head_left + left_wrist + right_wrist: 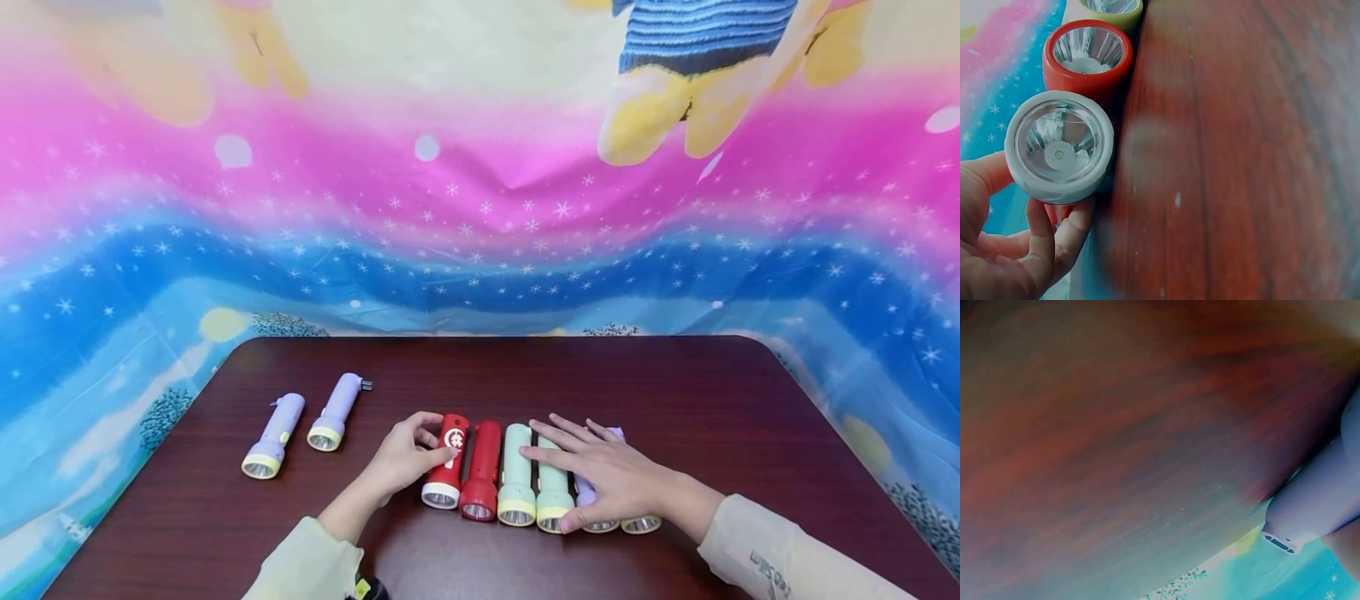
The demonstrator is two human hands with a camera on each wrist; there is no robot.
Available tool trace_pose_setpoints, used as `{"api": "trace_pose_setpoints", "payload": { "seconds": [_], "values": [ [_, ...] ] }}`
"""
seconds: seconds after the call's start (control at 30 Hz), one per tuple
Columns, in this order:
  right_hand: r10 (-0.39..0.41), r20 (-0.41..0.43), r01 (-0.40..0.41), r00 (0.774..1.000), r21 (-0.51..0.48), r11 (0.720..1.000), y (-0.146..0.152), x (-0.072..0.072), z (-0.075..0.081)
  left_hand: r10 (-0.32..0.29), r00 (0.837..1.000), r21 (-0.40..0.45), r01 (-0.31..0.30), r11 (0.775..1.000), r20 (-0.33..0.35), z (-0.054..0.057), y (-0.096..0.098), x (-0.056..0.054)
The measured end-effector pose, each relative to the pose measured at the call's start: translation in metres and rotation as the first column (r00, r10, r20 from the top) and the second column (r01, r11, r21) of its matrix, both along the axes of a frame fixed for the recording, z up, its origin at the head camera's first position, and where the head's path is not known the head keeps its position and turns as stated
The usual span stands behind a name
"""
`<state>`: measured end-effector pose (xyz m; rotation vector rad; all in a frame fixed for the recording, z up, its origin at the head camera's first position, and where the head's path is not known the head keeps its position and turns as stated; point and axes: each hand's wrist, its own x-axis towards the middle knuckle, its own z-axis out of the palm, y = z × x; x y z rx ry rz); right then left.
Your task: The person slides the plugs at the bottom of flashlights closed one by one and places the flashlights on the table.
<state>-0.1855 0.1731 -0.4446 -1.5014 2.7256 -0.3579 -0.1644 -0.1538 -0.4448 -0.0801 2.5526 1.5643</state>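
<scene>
Several flashlights lie side by side in a row, lenses toward the person. At the left end my left hand [408,458] grips a red flashlight with a white rim [447,475], thumb on its top and fingers at its side; the left wrist view shows its lens [1060,147] close up. Beside it are an all-red flashlight [483,467] and two pale green flashlights [517,471]. My right hand [611,475], fingers spread, rests over the right part of the row. It partly hides a purple flashlight [585,493] and the yellow-rimmed end flashlight [642,524].
Two purple flashlights with yellow rims [261,463] [327,437] lie apart at the left of the dark wooden table [480,379]; the farther one has plug prongs [367,385] out. A patterned cloth [480,208] hangs behind. A small black object [369,588] shows near the left sleeve.
</scene>
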Motion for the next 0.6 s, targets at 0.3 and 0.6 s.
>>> {"api": "trace_pose_setpoints", "payload": {
  "seconds": [0.3,0.6],
  "values": [
    [-0.007,0.021,0.007,1.0,0.003,1.0,0.0,0.0006,0.0005,-0.028,1.0,-0.048,0.027,0.998,-0.015,0.0041,0.0002,0.0024],
    [-0.004,0.023,0.004,1.0,0.001,1.0,-0.0004,0.0005,0.0006,-0.041,0.999,-0.085,0.039,0.996,-0.021,0.0092,-0.0042,0.0052]
  ]
}}
